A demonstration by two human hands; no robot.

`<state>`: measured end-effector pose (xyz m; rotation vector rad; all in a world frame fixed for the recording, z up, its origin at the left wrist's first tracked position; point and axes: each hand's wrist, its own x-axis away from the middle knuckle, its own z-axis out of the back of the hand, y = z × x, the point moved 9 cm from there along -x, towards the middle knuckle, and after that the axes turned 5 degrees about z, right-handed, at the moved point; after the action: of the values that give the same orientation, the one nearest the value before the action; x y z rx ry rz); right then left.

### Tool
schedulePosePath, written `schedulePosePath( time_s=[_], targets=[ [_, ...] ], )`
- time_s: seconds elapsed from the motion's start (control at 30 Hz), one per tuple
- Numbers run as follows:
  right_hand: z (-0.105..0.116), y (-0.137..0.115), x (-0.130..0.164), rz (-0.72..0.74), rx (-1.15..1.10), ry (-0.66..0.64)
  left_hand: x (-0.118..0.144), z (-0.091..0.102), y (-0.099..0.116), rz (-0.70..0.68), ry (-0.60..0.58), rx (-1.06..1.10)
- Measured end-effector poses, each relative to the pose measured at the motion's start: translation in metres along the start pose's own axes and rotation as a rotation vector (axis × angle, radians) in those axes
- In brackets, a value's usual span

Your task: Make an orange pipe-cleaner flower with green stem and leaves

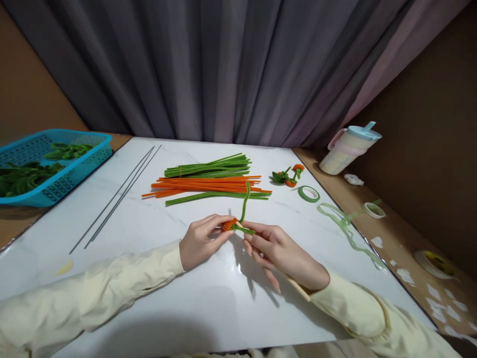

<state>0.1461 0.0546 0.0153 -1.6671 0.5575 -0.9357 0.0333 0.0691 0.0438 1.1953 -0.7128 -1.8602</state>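
Note:
My left hand (203, 239) pinches a small orange coiled pipe-cleaner flower (230, 224) between thumb and fingers. A green pipe cleaner (245, 203) sticks up from its base, and a shorter green end points right. My right hand (278, 251) is closed on a thin wooden stick (298, 288), whose tip meets the flower's green base; the stick's other end shows below the wrist. Beyond my hands lie bundles of green pipe cleaners (208, 166) and orange pipe cleaners (201, 184), with several loose green ones in front.
Finished-looking orange and green pieces (291, 176) lie at the right, near a roll of green tape (308, 194) and a loose tape strip (346, 231). Thin dark wires (121, 199) and a blue basket (80, 171) are on the left. A tumbler (346, 151) stands at the right.

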Motion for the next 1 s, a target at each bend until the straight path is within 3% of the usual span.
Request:
schedulePosePath(
  time_s=[0.17,0.47,0.6,0.67,0.8,1.0],
  targets=[
    [0.001,-0.001,-0.001,0.027,0.122,0.006,0.000,-0.002,-0.006,0.044,-0.011,0.032],
    [0.004,0.003,-0.003,0.008,0.097,0.006,0.000,-0.002,-0.013,0.118,-0.022,0.053],
    [0.006,0.002,-0.001,0.027,0.282,0.012,-0.001,-0.003,-0.018,0.179,-0.023,0.116],
    [0.005,-0.007,-0.001,0.131,0.506,0.017,-0.001,-0.004,-0.021,0.222,-0.033,0.135],
    [-0.008,-0.028,0.004,0.483,0.971,0.021,0.000,-0.009,-0.032,0.334,-0.086,0.173],
    [-0.007,-0.028,0.004,0.550,1.099,0.047,0.001,-0.020,-0.041,0.504,-0.179,0.431]
  ],
)
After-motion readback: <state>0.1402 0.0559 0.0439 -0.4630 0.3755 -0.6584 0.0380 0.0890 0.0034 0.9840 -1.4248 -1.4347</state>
